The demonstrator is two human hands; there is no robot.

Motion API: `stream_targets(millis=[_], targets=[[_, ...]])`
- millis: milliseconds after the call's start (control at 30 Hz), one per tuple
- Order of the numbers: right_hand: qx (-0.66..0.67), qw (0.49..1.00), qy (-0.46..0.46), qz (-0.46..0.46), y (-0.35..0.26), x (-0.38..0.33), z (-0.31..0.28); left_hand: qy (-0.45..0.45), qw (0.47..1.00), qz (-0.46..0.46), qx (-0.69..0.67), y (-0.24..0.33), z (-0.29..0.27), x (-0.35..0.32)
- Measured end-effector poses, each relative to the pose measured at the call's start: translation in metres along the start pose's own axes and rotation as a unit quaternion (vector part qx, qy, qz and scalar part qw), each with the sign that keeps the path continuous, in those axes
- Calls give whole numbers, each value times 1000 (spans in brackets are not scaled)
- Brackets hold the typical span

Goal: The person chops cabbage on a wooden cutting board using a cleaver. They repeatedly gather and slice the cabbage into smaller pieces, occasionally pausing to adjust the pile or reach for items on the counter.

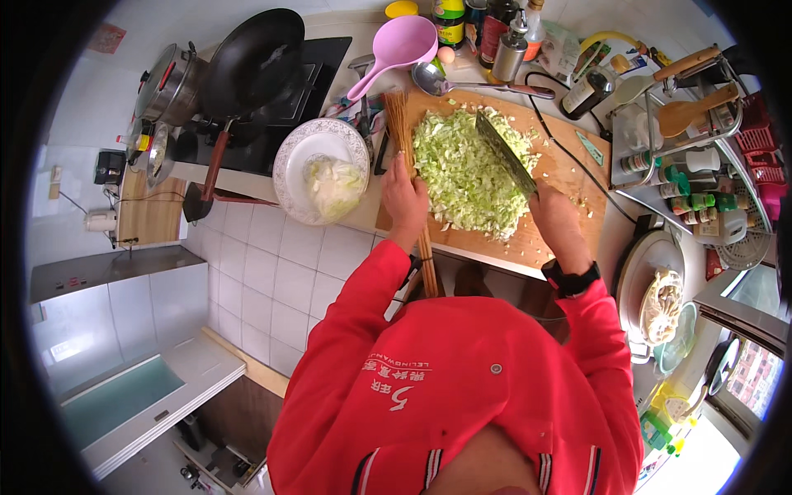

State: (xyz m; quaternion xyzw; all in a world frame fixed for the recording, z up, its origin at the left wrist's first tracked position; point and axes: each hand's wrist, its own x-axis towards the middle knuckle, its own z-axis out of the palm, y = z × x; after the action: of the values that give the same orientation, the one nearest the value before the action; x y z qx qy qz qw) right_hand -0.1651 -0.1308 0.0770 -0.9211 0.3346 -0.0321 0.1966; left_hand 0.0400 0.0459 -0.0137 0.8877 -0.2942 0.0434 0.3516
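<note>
My right hand is closed round the handle of a cleaver. Its dark blade lies over a wide heap of finely chopped pale green cabbage on a wooden cutting board. On the board's left side my left hand grips a long bundle of thin straw-coloured sticks, tied towards its near end, which reaches past the board's front edge. To the left of that hand, a patterned white plate holds a clear bag of pale leafy cabbage.
Behind the board are a pink ladle-shaped scoop, a metal ladle, an egg and several bottles. A wok and a pot stand on the stove at left. A spice rack borders the right.
</note>
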Motion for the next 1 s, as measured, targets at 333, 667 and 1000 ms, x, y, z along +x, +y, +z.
stream_targets(millis=[333,667,1000], targets=[[-26,998,9,-54,-18,-1,18,21,1000,11,13,-2,9,1],[-45,990,33,-128,-31,-2,24,42,998,39,11,-5,12,4],[-56,990,32,-126,-39,-17,37,23,999,29,5,-6,8,3]])
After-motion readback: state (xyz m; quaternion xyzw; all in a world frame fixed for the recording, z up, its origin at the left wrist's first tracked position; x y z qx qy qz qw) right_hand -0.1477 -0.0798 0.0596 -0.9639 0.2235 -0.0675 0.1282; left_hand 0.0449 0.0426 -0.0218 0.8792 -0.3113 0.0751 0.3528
